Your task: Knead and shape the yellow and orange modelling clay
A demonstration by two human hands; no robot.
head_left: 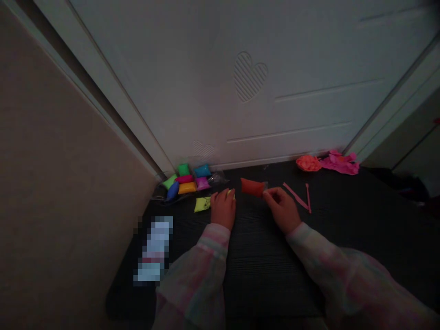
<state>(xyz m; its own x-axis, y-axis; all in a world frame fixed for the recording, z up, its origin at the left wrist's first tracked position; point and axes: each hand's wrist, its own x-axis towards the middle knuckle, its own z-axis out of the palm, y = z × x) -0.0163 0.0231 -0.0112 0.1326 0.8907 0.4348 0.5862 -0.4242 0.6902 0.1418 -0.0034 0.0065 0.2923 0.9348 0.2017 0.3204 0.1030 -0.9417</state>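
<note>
From where I stand, the person's right hand (283, 210) is pinching the clear end of an orange packet (252, 187) between thumb and fingertips, the packet pointing left, just above or on the dark table (261, 266); I can't tell which. The left hand (223, 210) lies palm down over a yellow packet (202, 204), its fingers reaching toward the far side. Yellow shows to the left of the hand and by its fingertips, but I can't tell whether those fingers grip it or merely rest there.

Beyond the left hand, at the far left, packets sit bunched together: a green packet (183, 169), a light blue packet (202, 171), a purple packet (202, 183), a yellow-orange packet (187, 188) and others, with clear plastic (217, 178) beside them. Just right of the right hand, two slim pink sticks (296, 196) form a V, its point toward the near side. At the far right, a coral bowl-shaped piece (308, 163) sits next to a ruffled pink piece (340, 163). On the near left lies a bright oblong (154, 250), blurred into blocks.
</note>
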